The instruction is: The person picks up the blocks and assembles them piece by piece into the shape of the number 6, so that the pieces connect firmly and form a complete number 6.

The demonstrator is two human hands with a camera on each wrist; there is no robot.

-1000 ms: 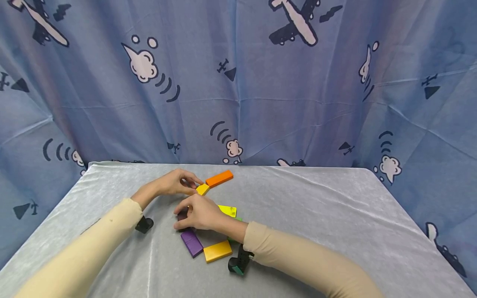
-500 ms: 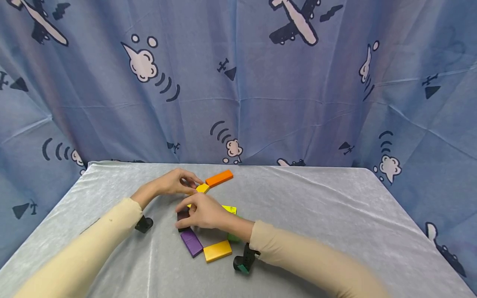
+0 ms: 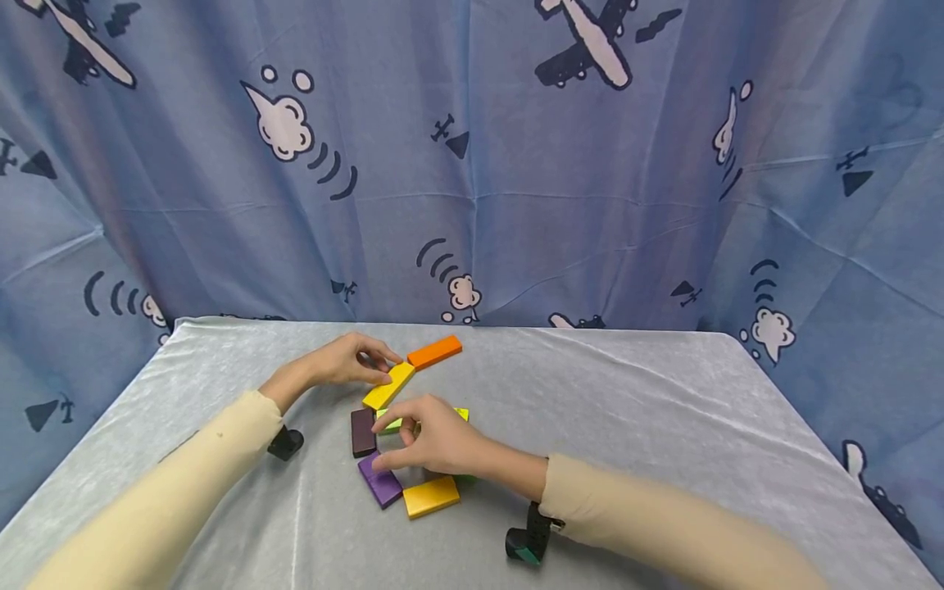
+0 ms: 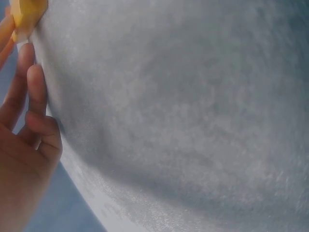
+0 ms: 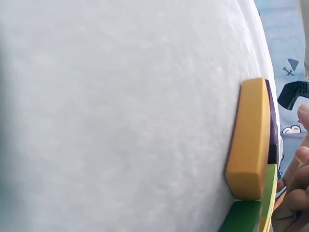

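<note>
At the far left of the block group, my left hand [image 3: 341, 360] pinches a yellow block [image 3: 389, 388] between thumb and fingers; the block lies on the cloth, its end meeting an orange block [image 3: 435, 352]. In the left wrist view only part of the yellow block [image 4: 28, 18] shows beyond the fingertips. My right hand [image 3: 442, 438] hovers over the ring of blocks with thumb and fingers spread, holding nothing. Just left of its fingertips lies a dark plum block [image 3: 363, 433]. Its thumb tip overlaps a purple block [image 3: 382, 483]. A lime block [image 3: 388, 421] is partly hidden behind the fingers.
A golden-yellow block [image 3: 431, 498] forms the near side of the ring. Under the right wrist, a green block [image 5: 241, 217] is mostly hidden in the head view. Light grey cloth [image 3: 627, 426] covers the table, and a patterned blue curtain [image 3: 590, 246] hangs behind.
My right hand has let go of the dark plum block and drawn back to the right, uncovering that block and more of the yellow one. The left hand has stayed put.
</note>
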